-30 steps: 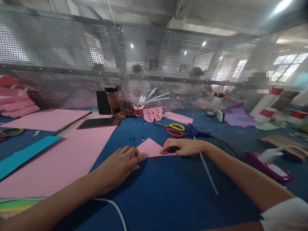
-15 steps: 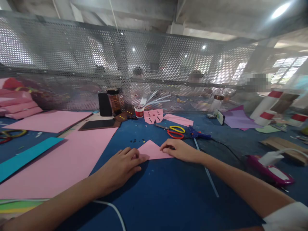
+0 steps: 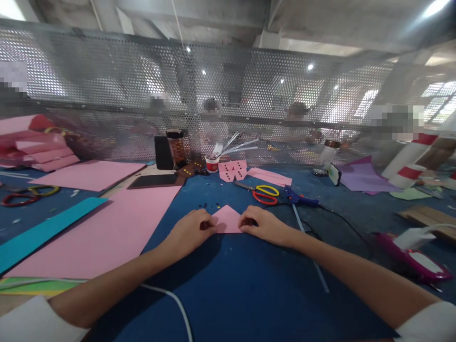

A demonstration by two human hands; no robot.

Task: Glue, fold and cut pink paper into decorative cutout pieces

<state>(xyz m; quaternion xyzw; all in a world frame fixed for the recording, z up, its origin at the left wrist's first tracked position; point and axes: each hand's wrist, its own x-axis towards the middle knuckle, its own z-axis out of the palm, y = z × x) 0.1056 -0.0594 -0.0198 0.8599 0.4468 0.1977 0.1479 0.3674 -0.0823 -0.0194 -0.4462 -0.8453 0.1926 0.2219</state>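
Note:
A small pink paper triangle [image 3: 228, 218] lies on the blue table [image 3: 249, 285] in front of me. My left hand [image 3: 190, 230] pinches its left corner with curled fingers. My right hand [image 3: 263, 224] presses and grips its right corner, fingers bent. Both hands rest on the table, close together, with only the paper's peak showing between them.
A large pink sheet [image 3: 107, 232] and a teal strip [image 3: 42, 232] lie to the left. Scissors [image 3: 263, 194], a blue glue gun [image 3: 301, 199] with its cord, a red cup [image 3: 213, 164], a dark jar [image 3: 177, 148] and a perforated metal screen [image 3: 228, 95] stand beyond. A white cable [image 3: 174, 304] runs near my left arm.
Both hands have moved inward toward each other along the pink triangle, covering more of it. The view has shifted slightly.

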